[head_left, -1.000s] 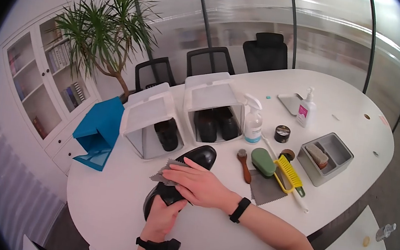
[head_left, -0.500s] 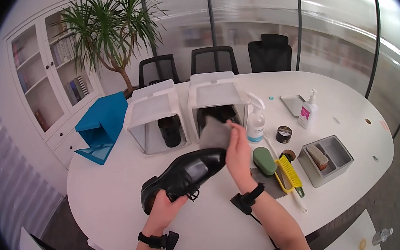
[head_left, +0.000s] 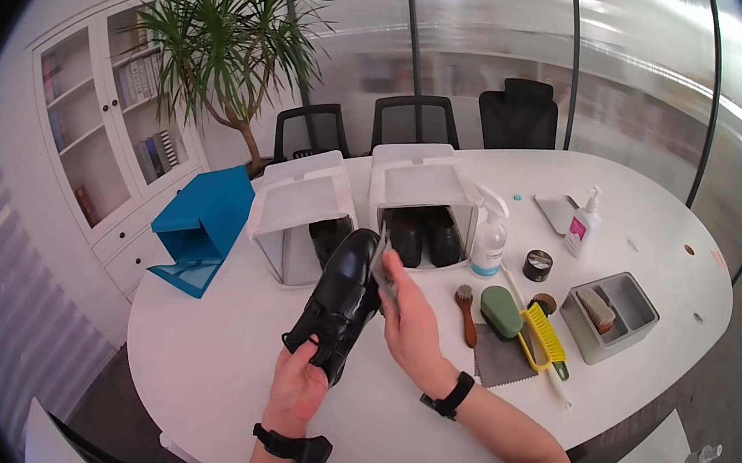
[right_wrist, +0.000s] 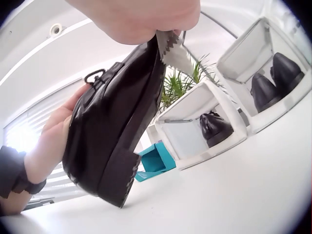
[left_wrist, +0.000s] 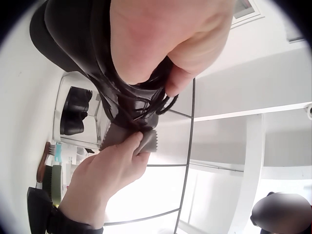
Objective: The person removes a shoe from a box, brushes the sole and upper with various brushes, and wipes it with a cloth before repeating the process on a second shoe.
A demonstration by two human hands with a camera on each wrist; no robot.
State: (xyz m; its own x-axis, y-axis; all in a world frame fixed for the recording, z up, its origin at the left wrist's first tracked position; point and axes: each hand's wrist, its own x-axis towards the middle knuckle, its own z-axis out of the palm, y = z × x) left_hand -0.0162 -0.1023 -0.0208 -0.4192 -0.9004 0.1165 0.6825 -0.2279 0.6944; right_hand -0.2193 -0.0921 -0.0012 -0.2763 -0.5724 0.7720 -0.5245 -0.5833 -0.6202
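A glossy black lace-up shoe (head_left: 344, 288) is tilted, toe pointing away from me. My left hand (head_left: 298, 386) grips it around the ankle opening; in the left wrist view the thumb side lies close over the laces (left_wrist: 146, 108). A grey zigzag-edged cloth (head_left: 380, 260) is pinched in my right hand (head_left: 415, 328), against the right side of the toe. From the right wrist, the cloth (right_wrist: 176, 54) appears at the sole's front edge, and the heel (right_wrist: 117, 178) hangs low over the table. My right palm hides part of the cloth.
Two white boxes (head_left: 311, 193) with black shoes inside stand beyond the shoe, beside a blue open box (head_left: 203, 222). To the right are a spray bottle (head_left: 489, 240), brushes (head_left: 545, 338), a green oval-backed brush (head_left: 501, 310), another grey cloth (head_left: 503, 361) and a grey divided bin (head_left: 612, 328).
The shoe has lifted and swung from pointing right to pointing away. My right hand has gone from wiping across the shoe, past the toe tip, to the toe's right side with the cloth.
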